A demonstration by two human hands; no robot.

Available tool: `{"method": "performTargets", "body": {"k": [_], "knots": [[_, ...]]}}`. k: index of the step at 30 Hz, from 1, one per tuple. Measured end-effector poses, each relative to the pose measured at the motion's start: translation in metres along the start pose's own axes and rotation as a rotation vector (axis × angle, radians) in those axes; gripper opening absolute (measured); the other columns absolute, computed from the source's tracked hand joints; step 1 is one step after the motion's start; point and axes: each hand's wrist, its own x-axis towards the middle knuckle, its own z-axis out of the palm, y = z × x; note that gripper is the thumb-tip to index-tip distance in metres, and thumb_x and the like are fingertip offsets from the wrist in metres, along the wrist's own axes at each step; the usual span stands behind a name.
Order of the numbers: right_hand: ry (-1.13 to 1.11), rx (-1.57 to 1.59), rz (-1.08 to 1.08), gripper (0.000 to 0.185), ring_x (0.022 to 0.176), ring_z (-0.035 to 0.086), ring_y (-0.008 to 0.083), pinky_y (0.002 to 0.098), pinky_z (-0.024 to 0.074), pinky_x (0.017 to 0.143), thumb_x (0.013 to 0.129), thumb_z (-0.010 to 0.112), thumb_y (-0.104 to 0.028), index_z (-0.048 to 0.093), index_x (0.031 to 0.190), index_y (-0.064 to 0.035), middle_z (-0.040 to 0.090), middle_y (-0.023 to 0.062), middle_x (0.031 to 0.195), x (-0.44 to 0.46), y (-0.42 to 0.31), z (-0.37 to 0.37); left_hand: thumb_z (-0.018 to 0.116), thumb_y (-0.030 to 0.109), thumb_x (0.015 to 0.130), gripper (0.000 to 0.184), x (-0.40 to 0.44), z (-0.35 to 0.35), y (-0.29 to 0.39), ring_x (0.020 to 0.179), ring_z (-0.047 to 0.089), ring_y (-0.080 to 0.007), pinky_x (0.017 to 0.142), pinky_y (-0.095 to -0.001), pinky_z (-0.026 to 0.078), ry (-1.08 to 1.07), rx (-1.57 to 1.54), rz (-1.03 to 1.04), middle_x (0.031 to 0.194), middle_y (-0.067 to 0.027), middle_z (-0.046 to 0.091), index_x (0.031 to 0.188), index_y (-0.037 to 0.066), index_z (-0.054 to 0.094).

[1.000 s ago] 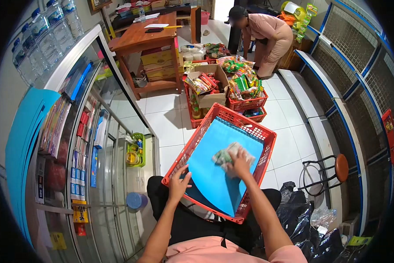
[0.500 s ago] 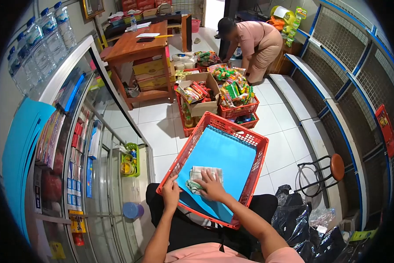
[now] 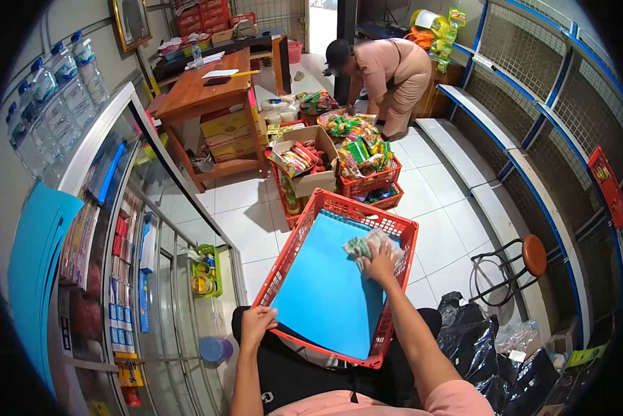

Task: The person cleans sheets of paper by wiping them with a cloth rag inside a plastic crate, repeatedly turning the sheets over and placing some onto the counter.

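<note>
A red plastic crate rests on my lap, tilted, with blue sheets lying flat inside it. My left hand grips the near left corner of the crate, its fingertips by the corner of the top sheet. Towards the far right side of the crate, my right hand presses a bunched white-and-green cloth onto the blue surface. Its fingers are bent over the cloth and partly hide it.
Beyond my crate stand crates of packaged snacks and a cardboard box. Another person bends over them. A glass cabinet flanks me on the left; black plastic bags, a stool and shelves stand right.
My right hand has slid the cloth from the near middle of the blue sheets to their far right side. My left hand stays at the crate's corner. The view has shifted slightly.
</note>
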Motion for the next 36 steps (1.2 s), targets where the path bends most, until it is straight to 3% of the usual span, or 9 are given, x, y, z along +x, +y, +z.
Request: {"method": "performTargets", "body": {"k": [2, 6, 8, 11, 19, 24, 26, 31, 36], "knots": [[-0.048, -0.088, -0.082, 0.057, 0.123, 0.022, 0.0448, 0.0633, 0.0175, 0.094, 0.077, 0.050, -0.042, 0.039, 0.127, -0.0182, 0.024, 0.0233, 0.135, -0.018, -0.008, 0.006, 0.058, 0.004, 0.076, 0.012, 0.004, 0.004, -0.001, 0.052, 0.055, -0.0177, 0.050, -0.0246, 0.048, 0.005, 0.005, 0.022, 0.065, -0.0094, 0.056, 0.084, -0.005, 0.055], [-0.322, -0.066, -0.377, 0.058, 0.125, 0.017, 0.0459, 0.0643, 0.0139, 0.095, 0.078, 0.049, -0.041, 0.036, 0.130, -0.0194, 0.021, 0.0235, 0.137, -0.072, -0.057, 0.015, 0.059, 0.010, 0.074, 0.010, 0.011, 0.014, -0.004, 0.049, 0.054, -0.0239, 0.046, -0.0327, 0.044, 0.184, 0.576, 0.494, 0.059, -0.0100, 0.055, 0.075, 0.002, 0.052], [-0.426, -0.057, -0.546, 0.057, 0.126, 0.018, 0.0436, 0.0621, 0.0149, 0.096, 0.079, 0.048, -0.041, 0.036, 0.130, -0.0207, 0.021, 0.0210, 0.138, -0.095, -0.086, 0.008, 0.058, 0.010, 0.074, 0.010, 0.010, 0.022, -0.004, 0.048, 0.054, -0.0256, 0.046, -0.0344, 0.043, 0.204, 0.659, 0.559, 0.058, -0.0103, 0.055, 0.074, 0.003, 0.051], [-0.337, 0.038, -0.674, 0.056, 0.127, 0.018, 0.0403, 0.0606, 0.0163, 0.096, 0.080, 0.047, -0.041, 0.035, 0.130, -0.0214, 0.022, 0.0184, 0.138, -0.094, -0.111, 0.021, 0.057, 0.013, 0.073, 0.011, 0.003, 0.034, -0.006, 0.046, 0.051, -0.0307, 0.046, -0.0396, 0.039, 0.280, 0.918, 0.733, 0.056, -0.0113, 0.054, 0.070, 0.006, 0.049], [0.016, -0.033, -0.469, 0.059, 0.127, 0.020, 0.0380, 0.0605, 0.0124, 0.097, 0.080, 0.043, -0.046, 0.035, 0.131, -0.0171, 0.022, 0.0164, 0.139, 0.004, -0.122, 0.064, 0.054, 0.013, 0.073, 0.011, 0.002, 0.038, -0.016, 0.044, 0.049, -0.0334, 0.044, -0.0400, 0.039, 0.387, 1.003, 0.791, 0.052, -0.0117, 0.051, 0.067, 0.007, 0.047], [-0.140, -0.010, -0.237, 0.060, 0.128, 0.017, 0.0391, 0.0614, 0.0105, 0.097, 0.080, 0.041, -0.050, 0.036, 0.130, -0.0163, 0.021, 0.0180, 0.139, 0.054, -0.086, 0.040, 0.054, 0.013, 0.073, 0.011, 0.002, 0.040, -0.019, 0.042, 0.047, -0.0333, 0.042, -0.0399, 0.037, 0.401, 0.991, 0.793, 0.051, -0.0116, 0.050, 0.067, 0.007, 0.046], [-0.231, -0.027, -0.035, 0.061, 0.128, 0.015, 0.0403, 0.0619, 0.0099, 0.097, 0.081, 0.039, -0.050, 0.033, 0.132, -0.0166, 0.021, 0.0194, 0.139, 0.059, -0.063, 0.022, 0.053, 0.012, 0.073, 0.011, 0.003, 0.039, -0.019, 0.041, 0.047, -0.0334, 0.042, -0.0399, 0.037, 0.404, 0.980, 0.801, 0.050, -0.0117, 0.050, 0.067, 0.007, 0.046], [-0.105, -0.069, -0.034, 0.066, 0.128, 0.012, 0.0415, 0.0625, 0.0163, 0.095, 0.083, 0.038, -0.050, 0.021, 0.136, -0.0152, 0.014, 0.0225, 0.140, 0.010, -0.013, 0.010, 0.053, 0.012, 0.073, 0.010, 0.006, 0.039, -0.023, 0.040, 0.045, -0.0334, 0.041, -0.0398, 0.036, 0.456, 0.926, 0.868, 0.050, -0.0119, 0.049, 0.067, 0.008, 0.046], [-0.265, -0.182, -0.135, 0.070, 0.126, 0.008, 0.0482, 0.0638, 0.0175, 0.093, 0.082, 0.040, -0.046, 0.014, 0.138, -0.0117, 0.006, 0.0282, 0.139, -0.075, -0.002, 0.009, 0.054, 0.012, 0.073, 0.010, 0.004, 0.040, -0.020, 0.040, 0.045, -0.0337, 0.041, -0.0400, 0.036, 0.447, 0.932, 0.836, 0.049, -0.0118, 0.048, 0.068, 0.008, 0.047]]}}
